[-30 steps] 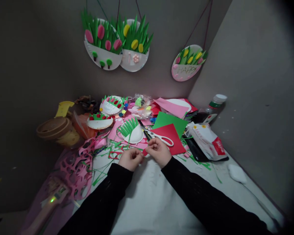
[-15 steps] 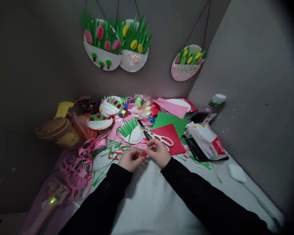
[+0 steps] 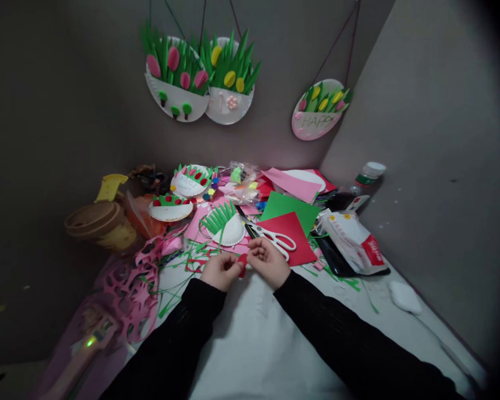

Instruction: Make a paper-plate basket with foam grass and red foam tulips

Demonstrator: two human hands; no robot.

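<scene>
My left hand [image 3: 220, 270] and my right hand [image 3: 270, 261] meet over the white tabletop [image 3: 258, 333], both pinched on a small red paper piece [image 3: 242, 263] held between them. Black sleeves cover both arms. Just beyond my fingers lie white-handled scissors [image 3: 275, 239] on a red paper sheet [image 3: 291, 233], and a white paper plate half with green paper grass [image 3: 225, 225].
A green sheet [image 3: 289, 204], pink paper, a white packet [image 3: 352, 239] and a glue bottle [image 3: 364, 180] sit at the right. Decorated plates [image 3: 170, 208], stacked clay pots [image 3: 95, 222] and pink cut-out scraps [image 3: 127, 283] lie left. Three flower plates hang on the wall [image 3: 200, 78].
Both hands stay together at the same spot; the red piece has turned a little between the fingers. The view has shifted slightly.
</scene>
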